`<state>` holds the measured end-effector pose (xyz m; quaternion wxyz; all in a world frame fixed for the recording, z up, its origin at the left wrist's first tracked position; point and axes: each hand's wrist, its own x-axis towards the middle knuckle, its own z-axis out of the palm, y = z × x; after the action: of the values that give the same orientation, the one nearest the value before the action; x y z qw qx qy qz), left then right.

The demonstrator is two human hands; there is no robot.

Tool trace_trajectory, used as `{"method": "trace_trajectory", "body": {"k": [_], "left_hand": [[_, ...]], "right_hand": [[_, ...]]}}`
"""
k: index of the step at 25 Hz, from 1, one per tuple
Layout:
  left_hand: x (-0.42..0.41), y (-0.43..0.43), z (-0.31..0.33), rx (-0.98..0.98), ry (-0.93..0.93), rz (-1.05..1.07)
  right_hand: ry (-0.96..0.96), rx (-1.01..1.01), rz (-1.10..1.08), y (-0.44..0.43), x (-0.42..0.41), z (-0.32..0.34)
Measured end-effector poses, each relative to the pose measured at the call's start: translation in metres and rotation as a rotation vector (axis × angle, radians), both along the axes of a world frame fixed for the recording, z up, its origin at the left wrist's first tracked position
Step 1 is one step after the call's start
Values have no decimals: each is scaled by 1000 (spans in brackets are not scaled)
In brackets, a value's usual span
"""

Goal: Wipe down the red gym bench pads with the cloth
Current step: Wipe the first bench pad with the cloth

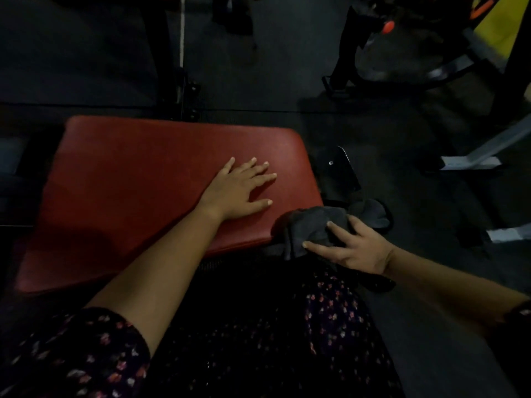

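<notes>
Left grip (238, 191) spread flat on red pad (129, 182); right grip (350, 248) clutches grey cloth (310, 222) at pad's near right corner. Cloth looks soft, light, limp: best held wadded in palm

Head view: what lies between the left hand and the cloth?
Only bare red pad, in the head view, between the flat left hand and the bunched cloth.

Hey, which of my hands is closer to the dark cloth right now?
Right. The right hand holds the cloth at the near right corner of the red pad. The left hand lies flat on the pad, to the cloth's left, not touching it.
</notes>
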<state>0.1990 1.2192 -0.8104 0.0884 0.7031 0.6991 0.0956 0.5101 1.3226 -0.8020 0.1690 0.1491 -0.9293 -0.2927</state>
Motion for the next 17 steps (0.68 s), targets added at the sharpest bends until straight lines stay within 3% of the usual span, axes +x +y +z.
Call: {"method": "trace_trajectory", "body": {"k": [3, 7, 12, 17], "left_hand": [[1, 1, 1, 20, -6, 2], [1, 1, 1, 27, -35, -3], [-23, -3, 14, -94, -50, -150], [-86, -96, 18, -107, 84, -46]], "right_hand": [[-161, 44, 112, -22, -37, -1], [-300, 233, 155, -8, -18, 8], [-233, 117, 193, -66, -69, 9], [-214, 135, 153, -115, -103, -15]]}}
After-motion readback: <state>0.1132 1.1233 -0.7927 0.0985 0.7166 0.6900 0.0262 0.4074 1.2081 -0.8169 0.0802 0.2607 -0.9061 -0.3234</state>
